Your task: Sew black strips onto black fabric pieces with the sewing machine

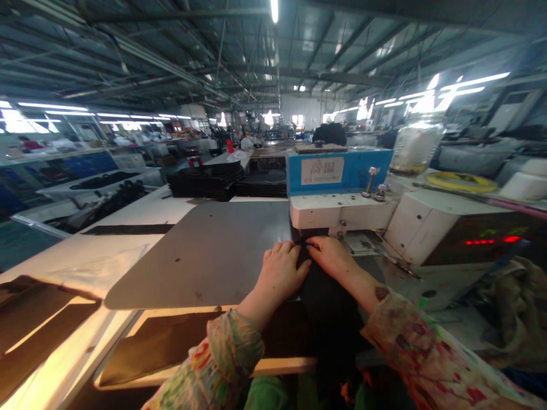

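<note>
A piece of black fabric point(327, 296) runs from beneath the head of a blue and white machine point(316, 212) down over the table's front edge. My left hand point(280, 267) rests at the fabric's left side, its fingers bent over the edge and its thumb on top. On the other side my right hand point(329, 253) pinches the fabric close to the machine's working point. Both hands are near each other, just in front of the machine. Under my left hand lies a smooth grey metal plate point(205, 250). The fabric's far end is hidden under the machine head.
Stacks of black pieces point(209, 181) stand behind the plate. A control box point(448, 228) with red digits sits at right, near a clear plastic jar point(416, 145) and a yellow ring point(461, 182). Brown-black pieces point(162, 341) lie at front left. A crumpled cloth point(519, 307) hangs at far right.
</note>
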### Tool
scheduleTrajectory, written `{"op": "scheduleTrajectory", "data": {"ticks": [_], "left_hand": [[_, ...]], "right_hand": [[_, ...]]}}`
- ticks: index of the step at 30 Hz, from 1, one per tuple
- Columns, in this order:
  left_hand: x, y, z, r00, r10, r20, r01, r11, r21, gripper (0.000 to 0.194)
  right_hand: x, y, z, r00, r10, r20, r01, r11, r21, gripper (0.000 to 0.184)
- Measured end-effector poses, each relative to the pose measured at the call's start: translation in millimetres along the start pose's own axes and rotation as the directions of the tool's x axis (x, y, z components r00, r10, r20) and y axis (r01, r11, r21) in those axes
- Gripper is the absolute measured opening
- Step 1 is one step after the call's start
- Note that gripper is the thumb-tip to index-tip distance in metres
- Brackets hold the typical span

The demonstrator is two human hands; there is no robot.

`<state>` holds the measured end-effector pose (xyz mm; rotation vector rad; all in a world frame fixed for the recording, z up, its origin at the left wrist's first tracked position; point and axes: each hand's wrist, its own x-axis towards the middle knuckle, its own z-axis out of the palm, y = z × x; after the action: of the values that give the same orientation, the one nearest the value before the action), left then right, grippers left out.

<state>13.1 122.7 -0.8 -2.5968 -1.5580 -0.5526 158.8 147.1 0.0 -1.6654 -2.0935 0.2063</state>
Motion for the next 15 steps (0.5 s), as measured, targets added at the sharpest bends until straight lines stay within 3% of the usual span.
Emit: {"op": "scheduleTrajectory", "data": {"ticks": [15], "left_hand": [[0.7, 0.1, -0.3, 1.000, 0.025, 0.018, -0.025, 1.000, 0.006, 0.036]], "right_hand": [[1.9, -0.9, 0.1, 0.999, 0.032, -0.015, -0.032, 0.999, -0.022, 0.023]]}}
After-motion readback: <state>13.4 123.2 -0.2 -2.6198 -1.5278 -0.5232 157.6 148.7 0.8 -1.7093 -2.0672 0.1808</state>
